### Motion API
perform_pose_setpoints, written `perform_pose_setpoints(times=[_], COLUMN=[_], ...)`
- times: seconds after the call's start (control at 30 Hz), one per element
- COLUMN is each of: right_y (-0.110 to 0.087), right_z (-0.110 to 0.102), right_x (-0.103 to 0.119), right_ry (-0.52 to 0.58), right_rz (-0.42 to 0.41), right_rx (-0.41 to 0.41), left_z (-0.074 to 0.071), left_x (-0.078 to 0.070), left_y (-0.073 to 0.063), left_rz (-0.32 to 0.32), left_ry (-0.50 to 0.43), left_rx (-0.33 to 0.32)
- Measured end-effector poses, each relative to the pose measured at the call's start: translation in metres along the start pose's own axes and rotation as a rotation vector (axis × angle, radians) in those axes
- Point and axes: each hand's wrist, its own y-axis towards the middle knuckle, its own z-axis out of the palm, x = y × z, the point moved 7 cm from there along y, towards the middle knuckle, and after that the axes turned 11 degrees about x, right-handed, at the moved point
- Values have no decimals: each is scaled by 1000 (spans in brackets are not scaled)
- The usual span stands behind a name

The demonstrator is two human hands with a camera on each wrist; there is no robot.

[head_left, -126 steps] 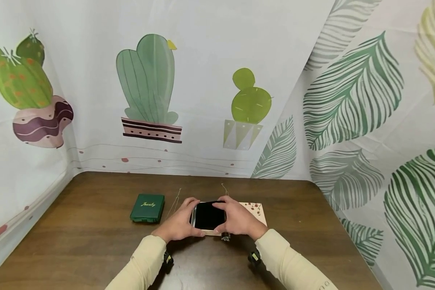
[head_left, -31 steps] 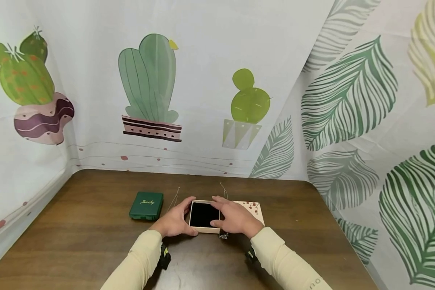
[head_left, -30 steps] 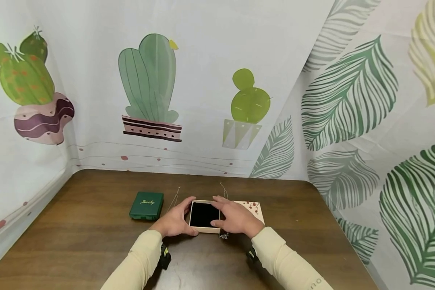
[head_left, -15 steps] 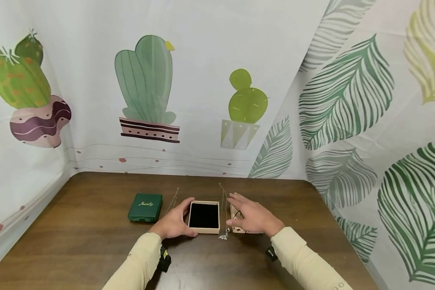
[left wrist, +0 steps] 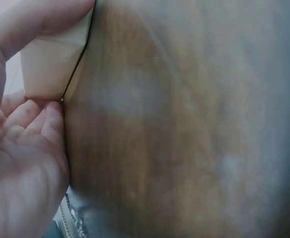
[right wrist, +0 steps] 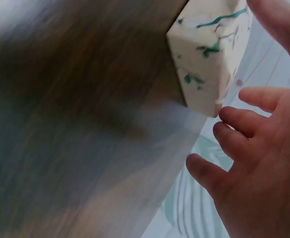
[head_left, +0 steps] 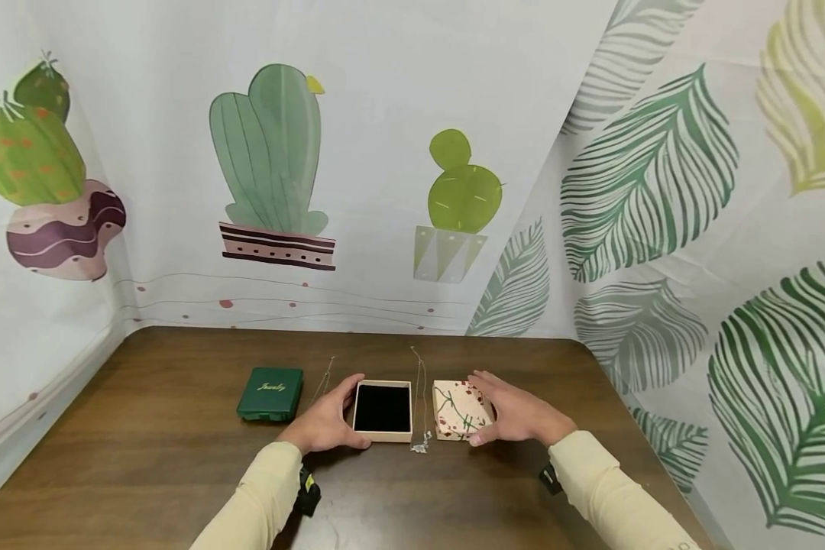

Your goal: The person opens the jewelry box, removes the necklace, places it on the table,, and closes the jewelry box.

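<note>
In the head view, my left hand (head_left: 326, 416) grips the left side of a shallow cream jewelry box (head_left: 389, 438), thumb at its front corner and fingers at the back. A black pad (head_left: 383, 409) lines the box. The left wrist view shows fingertips against the plain box wall (left wrist: 48, 69). My right hand (head_left: 519, 409) is at the right side of a cream box lid (head_left: 462, 412) with red flowers and green stems. Its fingers are spread, the tips right at the lid's edge in the right wrist view. A silver necklace (head_left: 421, 444) lies between box and lid.
A green case (head_left: 271, 394) with gold lettering stands on the brown table (head_left: 199, 443) at the left. Another fine chain (head_left: 326, 379) lies between it and the box, partly hidden by my left hand. A printed curtain (head_left: 378, 153) hangs behind the table.
My right hand has moved right, off the jewelry box, and the patterned lid now lies separate beside the necklace. My left hand has kept its grip on the box.
</note>
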Motion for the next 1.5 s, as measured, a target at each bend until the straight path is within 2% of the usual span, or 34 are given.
perform_pose_setpoints(times=[0.23,0.43,0.8,1.5], right_y=[0,0,-4,-5], right_z=[6,6,2,-13], right_x=[-11,-14,-20,4], right_ry=[12,-16,-85,-122], right_rz=[-18,-56,-47,-79], right_rx=[-3,-62,-141,-151], left_z=[0,1,1,1], left_x=[1,0,0,1], left_y=[0,-1,-1,0], left_rz=[-12,-12,-17,7], left_ry=[0,-12,-7,-24], left_rx=[0,-3,-7,1])
